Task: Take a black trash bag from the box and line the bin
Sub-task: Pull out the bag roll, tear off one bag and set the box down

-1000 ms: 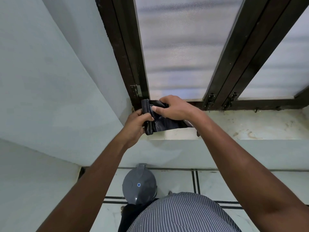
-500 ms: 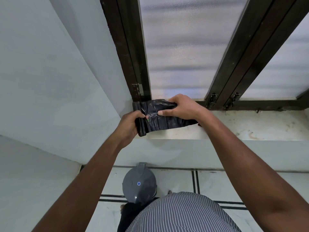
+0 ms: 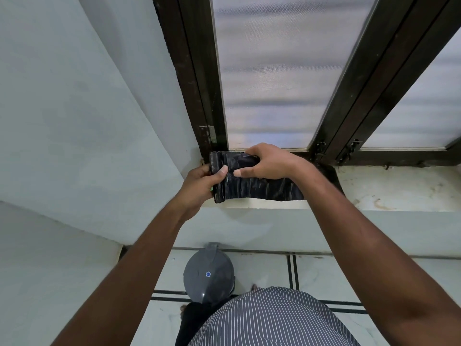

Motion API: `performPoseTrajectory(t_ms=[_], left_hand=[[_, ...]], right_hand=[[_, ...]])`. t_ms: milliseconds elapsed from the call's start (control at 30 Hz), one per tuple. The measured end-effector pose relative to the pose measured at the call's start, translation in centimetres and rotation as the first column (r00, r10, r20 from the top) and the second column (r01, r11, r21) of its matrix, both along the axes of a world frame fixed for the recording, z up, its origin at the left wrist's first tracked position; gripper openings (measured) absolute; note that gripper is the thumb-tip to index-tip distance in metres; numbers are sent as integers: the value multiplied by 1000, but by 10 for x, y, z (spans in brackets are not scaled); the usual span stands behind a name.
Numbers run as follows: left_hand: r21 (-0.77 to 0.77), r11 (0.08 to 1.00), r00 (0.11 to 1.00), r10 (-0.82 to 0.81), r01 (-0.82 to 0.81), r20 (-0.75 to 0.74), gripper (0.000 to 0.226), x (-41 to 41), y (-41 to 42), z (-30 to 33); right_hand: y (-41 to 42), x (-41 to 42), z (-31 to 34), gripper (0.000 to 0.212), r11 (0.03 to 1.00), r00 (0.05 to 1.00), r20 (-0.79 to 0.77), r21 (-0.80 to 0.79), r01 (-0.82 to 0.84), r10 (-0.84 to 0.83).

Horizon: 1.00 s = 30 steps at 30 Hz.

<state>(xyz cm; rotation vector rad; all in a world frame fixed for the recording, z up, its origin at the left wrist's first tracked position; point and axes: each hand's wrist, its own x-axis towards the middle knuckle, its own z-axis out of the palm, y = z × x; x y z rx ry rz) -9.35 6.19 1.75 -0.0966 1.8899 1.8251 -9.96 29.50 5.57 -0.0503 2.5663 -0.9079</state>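
From the head camera, looking forward and down, both bare hands meet over the pale, stained stone window sill point(image 3: 389, 188) at the foot of a dark-framed frosted-glass window point(image 3: 269, 78). Between them is a folded, crinkled strip of black plastic trash bag point(image 3: 259, 187), held crosswise just above the sill's front edge; whether it touches the stone cannot be told. The left hand point(image 3: 199, 181) is closed on the bag's left end, thumb laid flat on top and fingers tucked beneath, which pins that end so it will not slide. The right hand point(image 3: 269, 162) is curled over the upper edge, thumb pressed onto the front face close beside the left thumb; this pairing of thumbs looks like a grip meant to part the layers or pull a fold open. Working near the sill probably gives the loose plastic some support. Directly below, on the tiled floor against the wall, stands a round grey plastic bin with a closed domed lid point(image 3: 209, 277), partly overlapped by the person's striped shirt point(image 3: 269, 320). No box shows here. The bin is not yet lined; unfolding appears to be the step in hand.
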Motion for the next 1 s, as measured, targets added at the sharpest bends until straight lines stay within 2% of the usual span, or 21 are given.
performPoseTrajectory(t_ms=[100,167,433,667,900,1000], left_hand=[[-40,999,999,7,-8,-34,28,1,1,-1],[-59,998,998,13,-16,-54,30,2,1,-4],[-28,999,998,42,-43,-52,30,-2,0,-7],[12,999,999,33,-33,-23,26,-6,5,-4],[-5,1000,997,-8,7,-82,13,-5,9,-3],[29,1000,996,-4,6,-86,15,-2,12,4]], right_hand=[[-3,-1,-1,46,1000,1000,25,24,-11,11],[-4,-1,-3,38,999,1000,20,27,-20,19],[-3,0,-6,29,999,1000,-12,-33,1,-1],[-2,-2,-16,31,992,994,-78,-98,74,-82],[-7,-5,-42,30,996,987,-139,-4,86,-86],[-15,-9,-48,21,989,976,-209,120,84,-58]])
